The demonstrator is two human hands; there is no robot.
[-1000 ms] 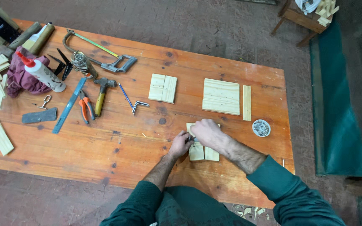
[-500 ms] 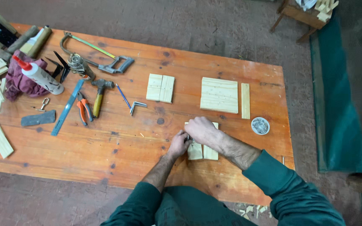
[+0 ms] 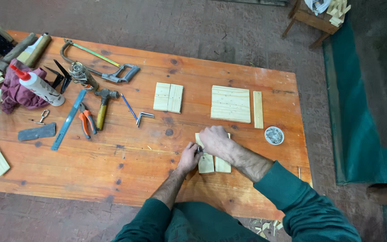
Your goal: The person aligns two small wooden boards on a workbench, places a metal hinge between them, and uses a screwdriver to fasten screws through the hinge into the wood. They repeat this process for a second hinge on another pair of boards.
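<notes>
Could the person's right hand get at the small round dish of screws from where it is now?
Probably yes. The right hand rests on the small wood pieces, and the round dish sits just to its right on the table, with only bare tabletop between them. The left hand is on the other side.

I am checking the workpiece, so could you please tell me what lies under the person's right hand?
Under the right hand lie small pale wooden pieces on the orange table. Their upper ends are covered. The left hand touches their left edge.
</notes>
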